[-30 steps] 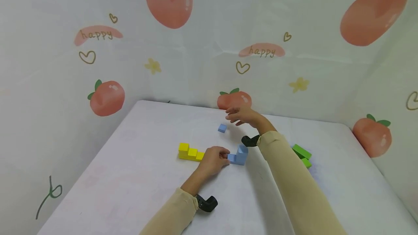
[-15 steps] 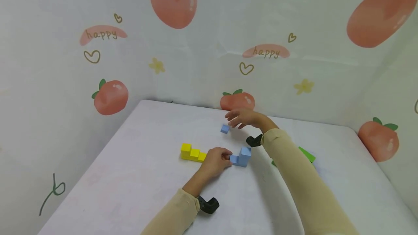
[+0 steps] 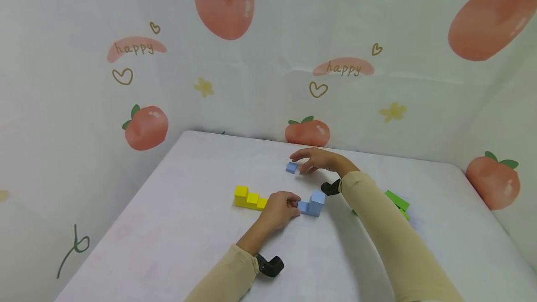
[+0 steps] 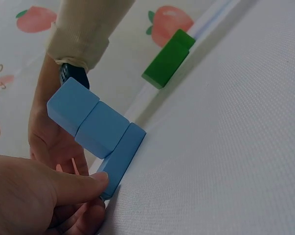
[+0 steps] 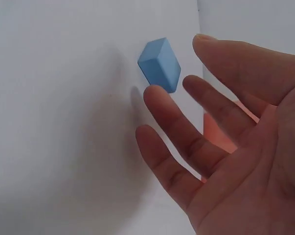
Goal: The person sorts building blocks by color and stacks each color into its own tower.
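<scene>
My left hand (image 3: 278, 209) pinches the near end of a long blue block (image 4: 123, 161) between thumb and fingers. On that block's other end stand two blue cubes (image 4: 88, 115), one upon the other. My right hand (image 3: 323, 160) is at the back of the table, fingers spread and slightly bent, holding nothing. Just beyond its fingertips lies a single small blue block (image 5: 161, 66), apart from the hand in the right wrist view. A stepped row of yellow blocks (image 3: 247, 198) sits left of my left hand, which partly hides its right end.
Green blocks (image 3: 397, 202) lie at the right, partly behind the right sleeve (image 3: 386, 227). The white table (image 3: 176, 236) meets a fruit-print backdrop (image 3: 251, 97) at its rear edge. Black wrist devices show at both cuffs.
My right hand has lowered toward the table and come closer to the loose blue block. The left hand stays on the long blue block. The head view has shifted slightly.
</scene>
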